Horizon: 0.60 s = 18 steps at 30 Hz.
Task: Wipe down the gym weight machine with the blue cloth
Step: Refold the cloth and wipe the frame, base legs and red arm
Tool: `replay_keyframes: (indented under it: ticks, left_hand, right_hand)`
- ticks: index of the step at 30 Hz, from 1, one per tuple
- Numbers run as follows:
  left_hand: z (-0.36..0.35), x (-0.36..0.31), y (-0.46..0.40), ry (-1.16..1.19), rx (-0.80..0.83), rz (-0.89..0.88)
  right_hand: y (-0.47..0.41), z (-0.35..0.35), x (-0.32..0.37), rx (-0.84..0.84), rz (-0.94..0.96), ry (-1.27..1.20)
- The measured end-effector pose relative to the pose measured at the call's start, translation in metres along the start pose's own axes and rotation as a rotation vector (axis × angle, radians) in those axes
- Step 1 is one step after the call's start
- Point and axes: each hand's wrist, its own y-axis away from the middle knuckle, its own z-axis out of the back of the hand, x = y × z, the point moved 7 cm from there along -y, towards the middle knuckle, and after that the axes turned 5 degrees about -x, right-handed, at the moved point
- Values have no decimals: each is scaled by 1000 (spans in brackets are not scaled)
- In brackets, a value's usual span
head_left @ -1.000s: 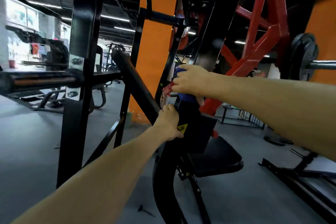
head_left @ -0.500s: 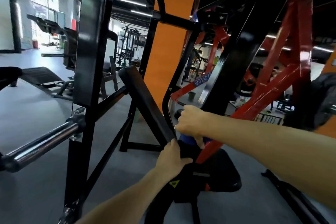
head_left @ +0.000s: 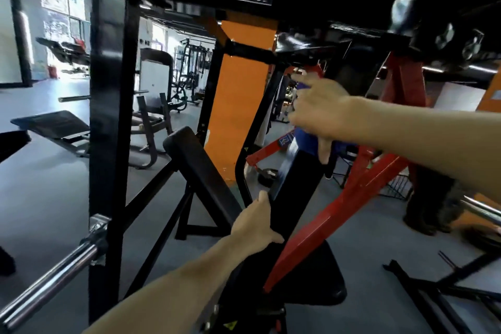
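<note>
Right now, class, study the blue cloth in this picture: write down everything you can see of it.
The blue cloth is a soft, deep-blue fabric, bunched and mostly hidden under the right hand, which presses it against the upper part of the sloping black beam of the machine. Only folds show below the palm, plus a small bit near the fingertips. The thumb hangs down over its lower edge. The image is motion-blurred, so weave and full shape cannot be told. The left hand grips the beam lower down, apart from the cloth.

Grey gym floor (head_left: 54,198) under the black machine frame (head_left: 107,144), benches and a wire rack (head_left: 395,187).
</note>
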Motion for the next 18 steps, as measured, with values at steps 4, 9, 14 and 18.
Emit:
replay_keyframes:
  ticks: [4, 9, 14, 18]
  left_hand:
    - [-2, -1, 8, 11, -50, 22]
    - [9, -3, 11, -51, -16, 43]
    - [41, -32, 5, -105, -49, -6]
    - [61, -64, -2, -108, -58, -34]
  right_hand:
    - [-7, -2, 40, -175, 60, -7]
    - [-7, -3, 77, -245, 157, -113]
    - [24, 4, 3, -349, 110, -103]
    - [57, -2, -48, -575, -99, -5]
